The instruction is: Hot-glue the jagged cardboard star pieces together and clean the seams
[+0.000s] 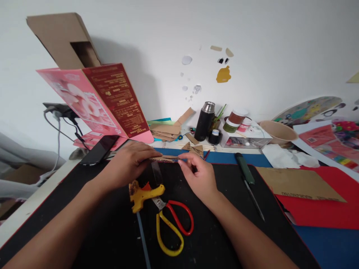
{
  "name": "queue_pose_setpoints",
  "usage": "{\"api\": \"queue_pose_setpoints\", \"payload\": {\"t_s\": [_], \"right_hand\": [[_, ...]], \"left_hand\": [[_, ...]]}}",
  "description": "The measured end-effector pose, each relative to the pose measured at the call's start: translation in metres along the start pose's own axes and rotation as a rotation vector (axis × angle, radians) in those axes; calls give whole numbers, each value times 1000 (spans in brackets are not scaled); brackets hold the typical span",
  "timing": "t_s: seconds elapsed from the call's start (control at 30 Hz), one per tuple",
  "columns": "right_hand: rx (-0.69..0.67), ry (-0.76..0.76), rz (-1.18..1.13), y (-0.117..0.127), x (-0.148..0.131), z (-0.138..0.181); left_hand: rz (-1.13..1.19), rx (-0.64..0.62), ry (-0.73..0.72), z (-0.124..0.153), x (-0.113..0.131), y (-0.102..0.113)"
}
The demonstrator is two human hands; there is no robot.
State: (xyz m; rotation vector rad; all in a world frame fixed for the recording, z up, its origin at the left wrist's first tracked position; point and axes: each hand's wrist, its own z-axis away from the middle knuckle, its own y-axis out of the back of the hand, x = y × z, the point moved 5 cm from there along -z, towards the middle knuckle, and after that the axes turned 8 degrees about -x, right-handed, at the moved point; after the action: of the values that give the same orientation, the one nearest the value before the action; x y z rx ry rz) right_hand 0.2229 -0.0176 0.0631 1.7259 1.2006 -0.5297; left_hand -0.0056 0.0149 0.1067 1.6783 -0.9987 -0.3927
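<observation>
Between my two hands, over the far part of the black mat (112, 231), is a thin strip of cardboard (165, 159), seen edge-on. My left hand (131, 158) grips its left end, fingers closed over it. At the other end, my right hand (198, 170) pinches the strip between thumb and fingertips. Just below the hands lie scissors (171, 224) with one red and one yellow handle, their blades partly under a yellow hot glue gun (143, 196). A clear flat strip (157, 172) lies under the cardboard.
On the right are a green-handled knife (246, 172), a cardboard sheet (303, 183) and red paper (322, 213). Along the wall stand a black thermos (205, 121), paint jars (231, 125) and cardboard scraps (165, 131). At left are a phone (99, 149) and a pink box (84, 101).
</observation>
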Motion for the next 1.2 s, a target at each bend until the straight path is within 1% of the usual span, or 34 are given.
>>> {"api": "queue_pose_setpoints", "payload": {"t_s": [0.17, 0.5, 0.87, 1.2], "right_hand": [[17, 36, 44, 1, -3, 0], [8, 164, 155, 1, -5, 1], [-28, 188, 208, -1, -6, 1], [-26, 189, 211, 1, -6, 1]], "left_hand": [[-8, 6, -16, 0, 1, 1], [31, -54, -11, 0, -2, 4], [46, -126, 9, -1, -1, 6], [67, -147, 48, 1, -7, 4]]}}
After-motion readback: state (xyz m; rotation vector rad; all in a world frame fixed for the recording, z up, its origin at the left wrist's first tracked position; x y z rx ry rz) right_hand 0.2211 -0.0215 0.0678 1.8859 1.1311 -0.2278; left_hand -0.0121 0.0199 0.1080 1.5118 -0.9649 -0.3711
